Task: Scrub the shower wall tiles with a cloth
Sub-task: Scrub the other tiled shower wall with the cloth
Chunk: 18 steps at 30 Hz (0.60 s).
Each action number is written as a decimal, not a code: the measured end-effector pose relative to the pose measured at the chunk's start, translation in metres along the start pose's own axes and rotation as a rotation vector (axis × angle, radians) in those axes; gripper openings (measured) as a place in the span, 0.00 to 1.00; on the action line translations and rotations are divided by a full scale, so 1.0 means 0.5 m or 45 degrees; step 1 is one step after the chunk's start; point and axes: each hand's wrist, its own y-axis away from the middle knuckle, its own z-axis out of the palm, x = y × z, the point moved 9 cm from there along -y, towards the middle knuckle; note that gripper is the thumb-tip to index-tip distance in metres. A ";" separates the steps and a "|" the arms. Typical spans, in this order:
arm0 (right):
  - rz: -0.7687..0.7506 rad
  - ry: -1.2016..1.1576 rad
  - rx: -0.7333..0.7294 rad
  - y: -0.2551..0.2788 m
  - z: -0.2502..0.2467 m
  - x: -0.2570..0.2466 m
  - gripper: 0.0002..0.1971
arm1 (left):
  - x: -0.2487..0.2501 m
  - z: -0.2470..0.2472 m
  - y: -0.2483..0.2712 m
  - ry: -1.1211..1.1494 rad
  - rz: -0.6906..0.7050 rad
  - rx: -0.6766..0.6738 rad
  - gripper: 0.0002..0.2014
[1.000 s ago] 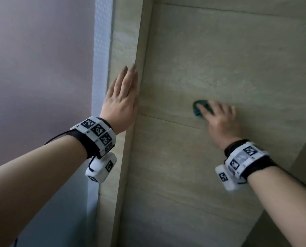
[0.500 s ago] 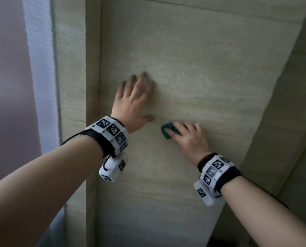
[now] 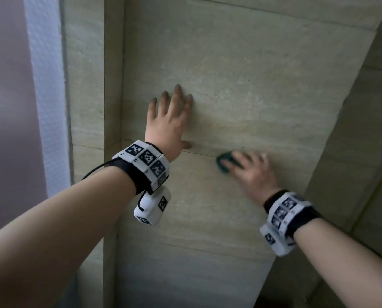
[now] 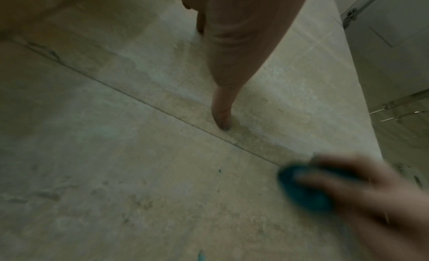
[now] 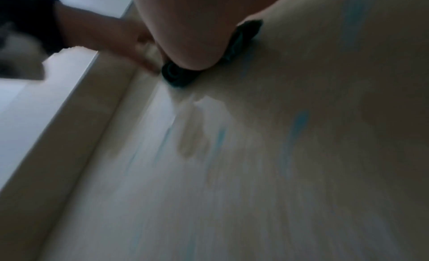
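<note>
**Scrubbing at the tile joint**

Pressing a wadded teal cloth (image 3: 224,162) against the beige wall tiles (image 3: 241,70), the right hand (image 3: 253,174) has its fingers curled over it; only the cloth's edge at 9 o'clock of the hand shows. The cloth sits just below the horizontal grout line (image 3: 203,154). The hand is blurred in the head view.

Left hand (image 3: 170,123) lies flat on the tile at 10 o'clock of the cloth, fingers straight and slightly spread, gripping nothing; its thumb tip touches the wall just above the grout line. Faint blue streaks (image 5: 299,121) mark the tile near the cloth. Both wrists carry a marker band (image 3: 144,162).
</note>
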 end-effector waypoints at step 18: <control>0.474 -0.009 0.068 0.034 -0.052 0.157 0.28 | 0.141 -0.008 -0.019 0.035 0.163 0.010 0.55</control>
